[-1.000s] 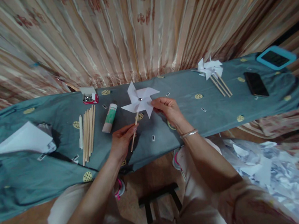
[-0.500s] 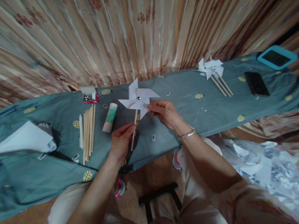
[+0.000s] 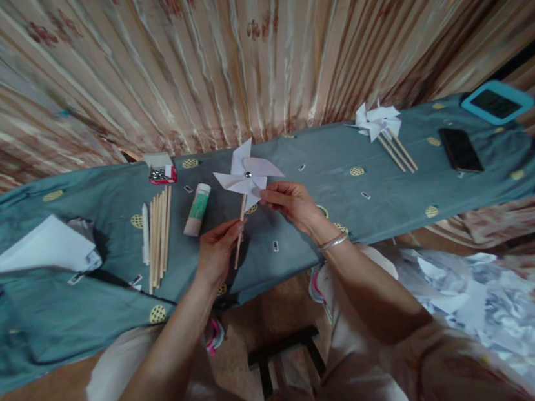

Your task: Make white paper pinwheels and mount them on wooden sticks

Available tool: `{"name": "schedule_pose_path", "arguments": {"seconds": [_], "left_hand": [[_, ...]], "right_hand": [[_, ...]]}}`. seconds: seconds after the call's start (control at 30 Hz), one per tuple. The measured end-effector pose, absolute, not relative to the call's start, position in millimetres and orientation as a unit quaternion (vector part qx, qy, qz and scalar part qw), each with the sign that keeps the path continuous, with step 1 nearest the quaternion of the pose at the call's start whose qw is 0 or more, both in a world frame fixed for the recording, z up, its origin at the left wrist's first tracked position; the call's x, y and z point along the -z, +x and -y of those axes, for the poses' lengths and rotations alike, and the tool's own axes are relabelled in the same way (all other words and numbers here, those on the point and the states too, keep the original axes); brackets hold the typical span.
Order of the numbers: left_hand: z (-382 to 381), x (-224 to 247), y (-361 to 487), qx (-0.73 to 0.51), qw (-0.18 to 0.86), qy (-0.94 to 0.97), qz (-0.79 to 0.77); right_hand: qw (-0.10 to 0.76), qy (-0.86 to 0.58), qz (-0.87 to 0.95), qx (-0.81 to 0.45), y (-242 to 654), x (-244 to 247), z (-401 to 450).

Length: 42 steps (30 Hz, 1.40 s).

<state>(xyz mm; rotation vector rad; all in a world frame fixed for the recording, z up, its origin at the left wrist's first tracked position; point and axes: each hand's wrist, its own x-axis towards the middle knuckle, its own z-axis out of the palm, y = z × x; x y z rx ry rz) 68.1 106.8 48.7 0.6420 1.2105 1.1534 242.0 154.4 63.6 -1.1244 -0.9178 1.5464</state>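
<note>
A white paper pinwheel (image 3: pixel 248 175) with a shiny pin at its centre is held up over the table, fixed to a thin wooden stick (image 3: pixel 239 251). Pinched between the thumb and fingers of my left hand (image 3: pixel 217 249) is that stick, below the blades. My right hand (image 3: pixel 292 204), with a silver bangle at the wrist, has its fingertips closed at the tip of the lower right blade. Left of the pinwheel lies a glue stick (image 3: pixel 197 210) with a green label. Beyond it is a bundle of wooden sticks (image 3: pixel 159 241) beside a white pencil-like stick (image 3: pixel 145 235).
A small open box of metal pins (image 3: pixel 161 173) stands at the back. Folded white paper (image 3: pixel 46 248) lies far left. On the right are finished pinwheels (image 3: pixel 379 123), a black phone (image 3: pixel 460 149) and a blue-framed device (image 3: pixel 497 102). A bag of paper scraps (image 3: pixel 486 310) sits below.
The pinwheel's blades have turned slightly clockwise, and my right hand has shifted a little to the left with the lower blade. My left hand stays on the stick.
</note>
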Motion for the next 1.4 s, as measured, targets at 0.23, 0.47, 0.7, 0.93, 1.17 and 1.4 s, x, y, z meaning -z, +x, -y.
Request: {"name": "schedule_pose_path", "arguments": {"seconds": [0.23, 0.47, 0.7, 0.93, 1.17, 1.4], "left_hand": [[-106.2, -48.1, 66.8, -0.487, 0.628, 0.289, -0.534], [-104.2, -48.4, 65.9, -0.451, 0.663, 0.296, -0.518], [-101.5, -51.4, 68.3, -0.415, 0.693, 0.291, -0.513], [-102.4, -49.7, 68.2, -0.417, 0.692, 0.297, -0.509], [-102.1, -50.3, 68.8, -0.424, 0.69, 0.293, -0.508], [-102.3, -47.7, 66.8, -0.441, 0.685, 0.298, -0.497]], "right_hand": [[0.512, -0.438, 0.368, -0.64, 254.7, -65.9, -158.3], [0.518, -0.425, 0.393, -0.63, 261.2, -61.6, -161.1], [0.526, -0.38, 0.386, -0.656, 263.8, -66.4, -162.3], [0.524, -0.401, 0.369, -0.654, 264.9, -63.8, -162.5], [0.518, -0.406, 0.383, -0.649, 262.5, -61.6, -161.2], [0.532, -0.39, 0.378, -0.65, 258.5, -57.6, -160.1]]}}
